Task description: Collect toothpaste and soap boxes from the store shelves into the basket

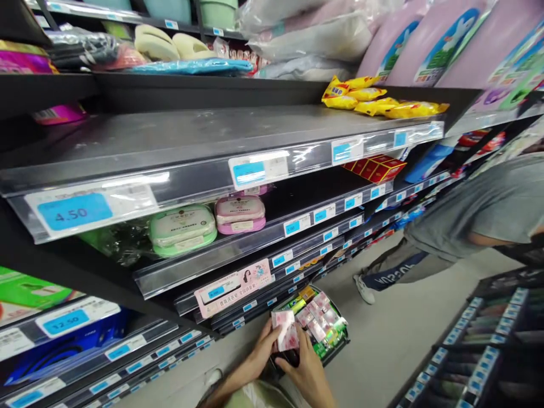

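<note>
Low in the view, my left hand (260,354) and my right hand (305,362) are closed around the two sides of a pink-and-white packet (287,333). The packet looks glossy, and light glares off its upper part. Just beyond my hands, a dark crate (338,354) stands low over the floor. Several similar pink-and-white packets (317,317) fill its middle. Green packets (335,334) lie along its near right side, and a yellow packet (306,293) is at its far end. My forearms and hands cover the near end of the crate.
Shelving runs along the left, with a dark upper shelf (204,133) holding yellow packets (361,102) at its right. Below are a green lidded box (182,229), a pink lidded box (240,214) and red boxes (378,168). Another person (463,209) bends at the shelves on the right.
</note>
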